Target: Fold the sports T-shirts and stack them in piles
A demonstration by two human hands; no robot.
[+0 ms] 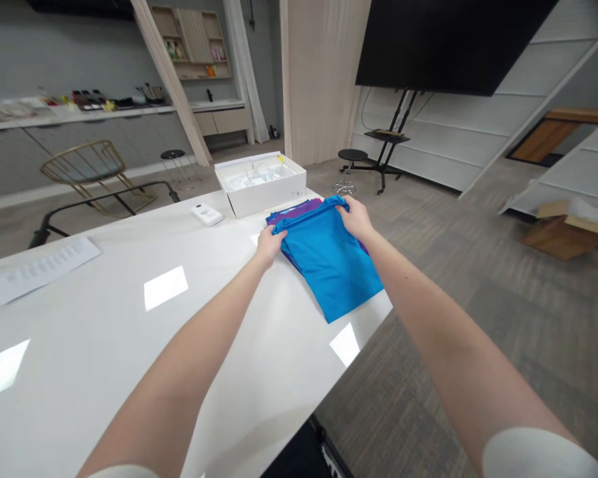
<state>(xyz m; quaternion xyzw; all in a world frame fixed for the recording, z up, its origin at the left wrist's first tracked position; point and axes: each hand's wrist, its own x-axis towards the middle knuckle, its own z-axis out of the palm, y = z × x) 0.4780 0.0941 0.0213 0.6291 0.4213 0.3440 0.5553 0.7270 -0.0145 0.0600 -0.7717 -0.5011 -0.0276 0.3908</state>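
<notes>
A bright blue folded cloth (331, 262), perhaps a garment, lies near the right edge of the white table, its lower corner spread toward me. My left hand (270, 244) pinches its far left corner between thumb and fingers. On the far right corner, my right hand (355, 218) grips the same cloth, and the edge between the hands is slightly raised and bunched. Beneath and behind it lies purple fabric (299, 210), part of a stack of folded cloths with dark blue layers. Most of that stack is hidden under the blue cloth.
A white open box (266, 197) with clear plastic inside stands behind the cloths. Left of it lies a small white device (206, 214). A printed sheet (47, 269) rests at the table's left. The table edge (323, 398) drops to carpet on the right.
</notes>
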